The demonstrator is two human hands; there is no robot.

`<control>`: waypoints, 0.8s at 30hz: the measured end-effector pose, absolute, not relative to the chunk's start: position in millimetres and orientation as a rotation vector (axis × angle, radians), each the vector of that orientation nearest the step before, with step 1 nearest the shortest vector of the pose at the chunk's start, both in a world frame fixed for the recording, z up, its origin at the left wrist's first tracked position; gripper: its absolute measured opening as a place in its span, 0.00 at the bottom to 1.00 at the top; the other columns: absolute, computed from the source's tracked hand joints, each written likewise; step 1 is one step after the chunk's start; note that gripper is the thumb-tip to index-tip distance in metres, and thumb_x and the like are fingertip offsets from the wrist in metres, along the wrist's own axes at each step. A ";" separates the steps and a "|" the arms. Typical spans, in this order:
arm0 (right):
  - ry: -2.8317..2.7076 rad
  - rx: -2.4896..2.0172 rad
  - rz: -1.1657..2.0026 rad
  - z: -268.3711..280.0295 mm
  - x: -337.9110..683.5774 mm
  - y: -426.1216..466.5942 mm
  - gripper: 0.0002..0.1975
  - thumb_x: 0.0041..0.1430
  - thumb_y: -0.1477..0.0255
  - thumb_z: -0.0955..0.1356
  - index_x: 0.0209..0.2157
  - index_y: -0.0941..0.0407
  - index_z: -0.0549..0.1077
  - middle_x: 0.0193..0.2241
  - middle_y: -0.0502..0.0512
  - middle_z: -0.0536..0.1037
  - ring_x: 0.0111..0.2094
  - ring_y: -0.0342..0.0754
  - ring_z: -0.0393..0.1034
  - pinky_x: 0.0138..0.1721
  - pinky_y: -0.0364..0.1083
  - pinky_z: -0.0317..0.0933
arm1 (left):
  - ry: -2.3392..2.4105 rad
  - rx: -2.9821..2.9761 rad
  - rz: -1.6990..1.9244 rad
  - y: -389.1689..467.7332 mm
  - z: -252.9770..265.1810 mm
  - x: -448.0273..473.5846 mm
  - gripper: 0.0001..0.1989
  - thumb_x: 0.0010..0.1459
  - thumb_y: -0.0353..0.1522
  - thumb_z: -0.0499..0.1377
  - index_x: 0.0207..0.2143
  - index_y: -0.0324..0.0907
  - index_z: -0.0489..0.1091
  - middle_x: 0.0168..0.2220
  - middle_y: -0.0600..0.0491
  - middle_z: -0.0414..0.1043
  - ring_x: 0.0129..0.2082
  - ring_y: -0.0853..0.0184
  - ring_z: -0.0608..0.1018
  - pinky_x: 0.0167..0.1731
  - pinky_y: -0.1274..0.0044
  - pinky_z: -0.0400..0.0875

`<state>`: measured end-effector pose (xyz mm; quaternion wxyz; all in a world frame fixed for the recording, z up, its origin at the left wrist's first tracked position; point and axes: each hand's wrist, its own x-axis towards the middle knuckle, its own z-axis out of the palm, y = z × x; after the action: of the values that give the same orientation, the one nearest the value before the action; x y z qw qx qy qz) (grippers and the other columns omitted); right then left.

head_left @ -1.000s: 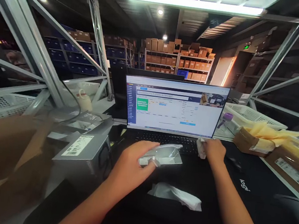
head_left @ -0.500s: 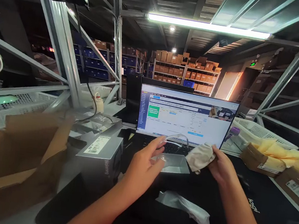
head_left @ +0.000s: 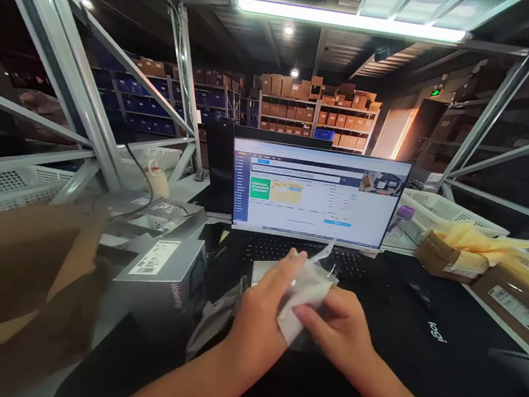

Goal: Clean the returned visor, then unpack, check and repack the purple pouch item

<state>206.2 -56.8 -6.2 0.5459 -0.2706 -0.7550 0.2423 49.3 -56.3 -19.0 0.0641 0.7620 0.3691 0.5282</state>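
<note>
Cloth (head_left: 311, 293) moved leftward to centre frame, right hand (head_left: 344, 328) pinching it against left hand (head_left: 258, 303), whose own hold is hidden; handling now two-handed.

right grip (head_left: 344, 330) with fingertips hidden behind white cloth (head_left: 301, 299), monitor (head_left: 301, 209) text too small to read, cardboard box (head_left: 22, 231) cut off at left

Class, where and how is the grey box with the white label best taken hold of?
Probably by opposite side walls, from above: the grey box sits with its flat top facing up, and the open cardboard box stands at its left.
</note>
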 end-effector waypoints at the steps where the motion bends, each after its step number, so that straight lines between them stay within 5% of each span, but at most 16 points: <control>1: -1.721 -0.707 0.542 -8.7 206.5 -57.1 0.09 0.59 0.69 0.73 0.26 0.57 0.79 0.21 0.51 0.77 0.23 0.44 0.68 0.28 0.42 0.59 | 1.089 2.323 1.586 -56.0 -20.8 51.5 0.29 0.62 0.29 0.57 0.66 0.44 0.59 0.61 0.45 0.69 0.59 0.61 0.75 0.58 0.70 0.72; 5: -1.406 -0.850 0.705 -12.4 205.9 -61.1 0.08 0.51 0.70 0.75 0.22 0.57 0.79 0.18 0.50 0.75 0.20 0.42 0.65 0.22 0.40 0.58 | 0.963 2.391 1.571 -54.0 -22.7 58.2 0.28 0.64 0.28 0.55 0.66 0.44 0.58 0.62 0.46 0.69 0.59 0.62 0.74 0.60 0.71 0.71; 13: -0.955 -0.542 1.176 -0.7 205.2 -50.4 0.10 0.53 0.65 0.78 0.33 0.54 0.79 0.30 0.52 0.82 0.29 0.45 0.75 0.34 0.43 0.69 | 0.954 2.465 1.597 -58.4 -19.8 58.9 0.26 0.64 0.27 0.57 0.64 0.42 0.60 0.59 0.44 0.72 0.58 0.63 0.75 0.58 0.75 0.71; 18: -1.022 -0.564 1.009 -13.6 188.3 -57.4 0.04 0.60 0.68 0.73 0.37 0.51 0.77 0.32 0.49 0.81 0.31 0.45 0.74 0.35 0.43 0.68 | 1.105 2.406 1.600 -59.2 -17.5 52.5 0.28 0.62 0.25 0.55 0.65 0.43 0.60 0.61 0.45 0.70 0.58 0.61 0.76 0.57 0.73 0.72; 21: -1.257 -0.707 0.807 -17.7 186.8 -63.2 0.06 0.52 0.77 0.73 0.31 0.52 0.80 0.28 0.48 0.80 0.30 0.45 0.72 0.34 0.41 0.65 | 1.163 2.337 1.558 -60.2 -16.1 49.3 0.28 0.63 0.30 0.58 0.65 0.44 0.59 0.59 0.46 0.72 0.55 0.61 0.78 0.54 0.73 0.75; 24: -1.280 -0.740 0.940 -9.8 198.1 -61.0 0.04 0.45 0.77 0.76 0.26 0.54 0.82 0.26 0.50 0.81 0.28 0.45 0.71 0.32 0.42 0.65 | 1.113 2.359 1.561 -59.7 -19.0 51.6 0.27 0.64 0.31 0.58 0.64 0.45 0.59 0.59 0.46 0.72 0.54 0.61 0.78 0.54 0.73 0.75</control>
<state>198.1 -61.0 -9.8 0.6403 -0.3244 -0.5612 0.4121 51.6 -59.7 -19.0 0.0511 0.7750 0.3659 0.5128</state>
